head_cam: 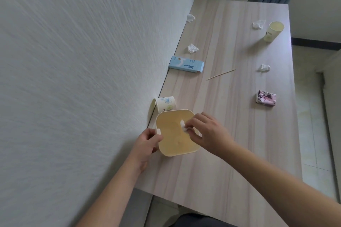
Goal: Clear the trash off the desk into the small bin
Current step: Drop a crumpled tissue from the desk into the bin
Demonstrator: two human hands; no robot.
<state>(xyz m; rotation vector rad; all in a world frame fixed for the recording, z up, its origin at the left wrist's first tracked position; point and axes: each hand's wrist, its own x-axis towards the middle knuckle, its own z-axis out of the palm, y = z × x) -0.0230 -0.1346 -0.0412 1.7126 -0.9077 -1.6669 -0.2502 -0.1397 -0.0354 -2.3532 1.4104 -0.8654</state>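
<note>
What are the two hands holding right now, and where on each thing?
The right hand pinches a crumpled tissue by its edge over the small bin. The left hand grips the bin's left rim.

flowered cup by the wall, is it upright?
No: the flowered cup lies on its side on the desk, mouth toward the wall, just behind the bin.

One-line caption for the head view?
Left hand steadies the small bin while right hand holds a crumpled tissue over it.
</note>
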